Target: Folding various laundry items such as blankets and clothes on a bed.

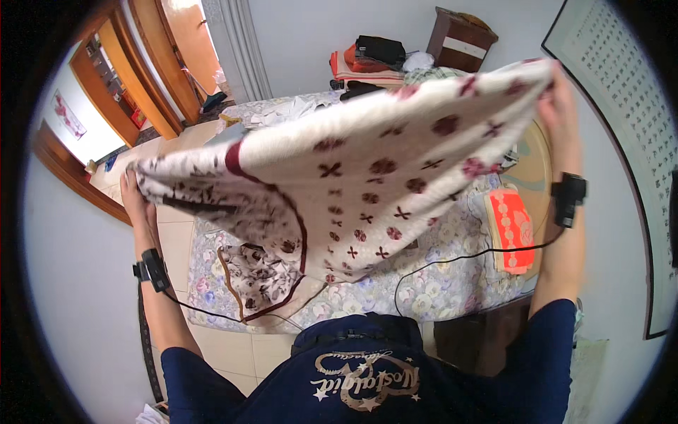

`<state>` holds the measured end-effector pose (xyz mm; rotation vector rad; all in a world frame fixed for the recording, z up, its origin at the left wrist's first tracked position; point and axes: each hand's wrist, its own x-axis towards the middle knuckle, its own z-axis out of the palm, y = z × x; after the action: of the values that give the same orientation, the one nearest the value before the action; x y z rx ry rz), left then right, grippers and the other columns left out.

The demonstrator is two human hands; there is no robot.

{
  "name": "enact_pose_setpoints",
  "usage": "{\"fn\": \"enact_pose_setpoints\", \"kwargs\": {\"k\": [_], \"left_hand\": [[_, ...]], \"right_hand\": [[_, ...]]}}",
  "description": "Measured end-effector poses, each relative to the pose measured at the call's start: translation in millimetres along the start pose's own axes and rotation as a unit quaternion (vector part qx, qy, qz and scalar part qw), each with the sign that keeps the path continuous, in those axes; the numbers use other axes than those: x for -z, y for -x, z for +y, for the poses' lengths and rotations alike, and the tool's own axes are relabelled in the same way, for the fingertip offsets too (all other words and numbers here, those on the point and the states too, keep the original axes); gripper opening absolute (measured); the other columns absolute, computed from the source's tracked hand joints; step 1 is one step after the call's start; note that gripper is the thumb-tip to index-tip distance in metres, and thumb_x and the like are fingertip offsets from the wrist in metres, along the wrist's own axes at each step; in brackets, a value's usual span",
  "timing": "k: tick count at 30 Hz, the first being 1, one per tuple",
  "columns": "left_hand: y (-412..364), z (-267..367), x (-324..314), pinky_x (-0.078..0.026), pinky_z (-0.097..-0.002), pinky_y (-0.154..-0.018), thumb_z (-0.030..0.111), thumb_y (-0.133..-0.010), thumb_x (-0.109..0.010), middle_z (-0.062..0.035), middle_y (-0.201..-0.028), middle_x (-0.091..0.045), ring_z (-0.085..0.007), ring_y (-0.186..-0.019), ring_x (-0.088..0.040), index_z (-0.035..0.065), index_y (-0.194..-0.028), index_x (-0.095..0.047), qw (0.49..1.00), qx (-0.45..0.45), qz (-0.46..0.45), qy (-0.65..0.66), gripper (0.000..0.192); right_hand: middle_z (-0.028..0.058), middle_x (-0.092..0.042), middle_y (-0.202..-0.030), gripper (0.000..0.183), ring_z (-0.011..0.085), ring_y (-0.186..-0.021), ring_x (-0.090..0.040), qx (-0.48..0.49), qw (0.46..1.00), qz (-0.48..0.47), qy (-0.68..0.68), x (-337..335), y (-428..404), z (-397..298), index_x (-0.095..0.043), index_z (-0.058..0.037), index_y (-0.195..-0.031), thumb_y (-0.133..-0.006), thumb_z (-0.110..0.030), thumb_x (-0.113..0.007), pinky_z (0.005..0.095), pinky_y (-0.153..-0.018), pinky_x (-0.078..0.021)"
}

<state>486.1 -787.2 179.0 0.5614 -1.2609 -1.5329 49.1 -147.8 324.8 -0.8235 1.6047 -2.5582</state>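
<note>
A large white plush blanket [339, 196] with dark red crosses and dots, and a gray floral part edged in dark red, is stretched in the air between my two hands. My left hand [132, 193] grips its gray floral corner at the far left. At the upper right, my right hand [553, 103] is closed on the opposite white corner. The middle sags towards a floral-covered bed [445, 286], and a gray floral part [259, 278] lies on the bed near me. Each wrist wears a black device with a cable.
An orange folded towel [511, 230] lies at the bed's right side, by a round tan board [529, 169]. Folded clothes [378, 53] are piled at the far end near a brown wooden cabinet [461, 40]. A framed scroll [630, 106] hangs on the right wall. Doorways stand at upper left.
</note>
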Motion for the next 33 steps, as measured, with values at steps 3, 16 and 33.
{"fn": "enact_pose_setpoints", "kwargs": {"k": [3, 16, 33], "left_hand": [[13, -6, 11, -0.048, -0.031, -0.08, 0.027, -0.088, -0.051, -0.0114, -0.111, -0.054, -0.0215, -0.096, -0.057, 0.0011, -0.12, -0.045, 0.987, -0.024, 0.085, -0.135, 0.042], [9, 24, 85, -0.048, -0.0292, -0.081, 0.029, -0.086, -0.056, -0.0159, -0.108, -0.056, -0.0225, -0.096, -0.057, -0.0022, -0.121, -0.043, 0.913, -0.068, 0.125, -0.382, 0.049], [172, -72, -129, -0.045, -0.0263, -0.073, 0.026, -0.082, -0.062, -0.0051, -0.092, -0.061, -0.0135, -0.082, -0.058, -0.0001, -0.107, -0.057, 0.951, 0.172, -0.197, -0.166, 0.037]], "right_hand": [[0.0105, -0.058, -0.094, 0.02, 0.0176, -0.087, -0.054, -0.083, 0.992, 0.094, -0.009, 1, 20, 93, -0.056, 0.0012, -0.097, -0.09, -0.016, -0.049, 0.0304, -0.08, -0.0442], [0.0029, -0.059, -0.08, 0.016, 0.0093, -0.073, -0.057, -0.233, 0.967, -0.067, -0.072, -211, 81, 216, -0.057, -0.002, -0.091, -0.09, -0.017, -0.05, 0.0233, -0.065, -0.0478], [0.0184, -0.042, -0.126, 0.057, 0.0281, -0.12, -0.04, -0.156, 0.851, -0.373, 0.335, -117, 250, 340, -0.042, -0.0054, -0.123, -0.071, -0.003, -0.064, 0.0356, -0.098, -0.0344]]}}
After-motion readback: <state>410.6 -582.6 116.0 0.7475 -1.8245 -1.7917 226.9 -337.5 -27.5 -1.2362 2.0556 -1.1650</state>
